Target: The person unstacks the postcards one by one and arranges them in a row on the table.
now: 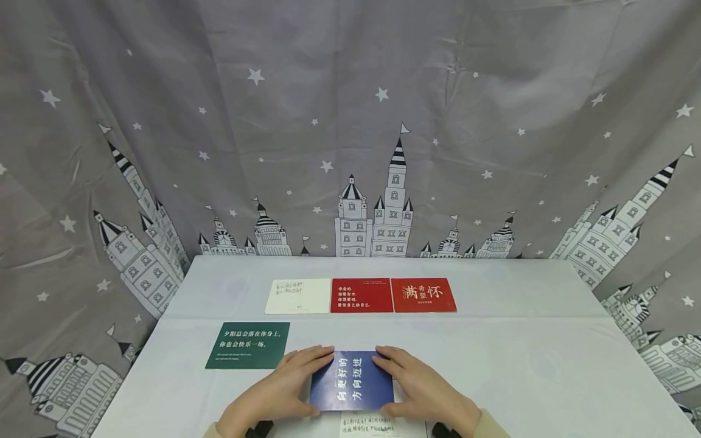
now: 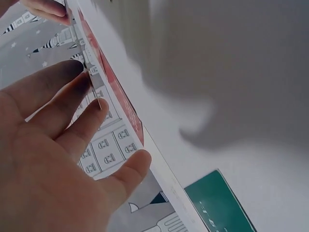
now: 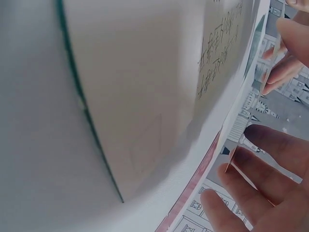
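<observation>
A blue postcard (image 1: 361, 380) with white writing turned sideways is between my two hands, near the front of the table. My left hand (image 1: 279, 386) holds its left edge between thumb and fingertips, and my right hand (image 1: 421, 384) grips the right edge the same way. The wrist views show the card almost edge-on and raised off the table, with the left hand's fingers (image 2: 72, 111) and the right hand's fingers (image 3: 251, 174) along it. Beneath it lie pale cards with handwriting (image 1: 367, 426), partly hidden by the blue card and the hands.
A green card (image 1: 247, 345) lies left of my hands. Farther back, a cream handwritten card (image 1: 298, 296), a dark red card (image 1: 361, 295) and a brighter red card (image 1: 424, 295) form a row on the white table (image 1: 520, 359). A grey castle-print curtain (image 1: 350, 91) hangs behind.
</observation>
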Demonstrator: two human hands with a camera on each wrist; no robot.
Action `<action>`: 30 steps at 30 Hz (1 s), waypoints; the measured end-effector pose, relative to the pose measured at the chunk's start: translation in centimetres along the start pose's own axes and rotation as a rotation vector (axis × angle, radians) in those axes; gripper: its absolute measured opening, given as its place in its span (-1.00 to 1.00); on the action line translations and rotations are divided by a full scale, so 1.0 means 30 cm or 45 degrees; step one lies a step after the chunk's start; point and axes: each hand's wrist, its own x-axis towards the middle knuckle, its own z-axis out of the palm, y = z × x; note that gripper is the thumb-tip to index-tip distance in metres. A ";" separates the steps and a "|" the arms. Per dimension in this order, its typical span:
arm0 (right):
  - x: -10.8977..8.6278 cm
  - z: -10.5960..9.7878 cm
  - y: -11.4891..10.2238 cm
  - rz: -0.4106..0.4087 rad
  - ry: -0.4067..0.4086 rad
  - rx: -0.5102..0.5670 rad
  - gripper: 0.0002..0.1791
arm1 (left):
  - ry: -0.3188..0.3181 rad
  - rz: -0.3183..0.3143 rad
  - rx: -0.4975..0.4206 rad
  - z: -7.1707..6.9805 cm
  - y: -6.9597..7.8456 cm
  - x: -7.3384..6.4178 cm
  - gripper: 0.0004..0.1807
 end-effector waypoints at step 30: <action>0.142 0.019 0.015 -0.011 -0.028 -0.064 -0.15 | 0.049 0.012 0.107 -0.053 -0.100 0.017 -0.06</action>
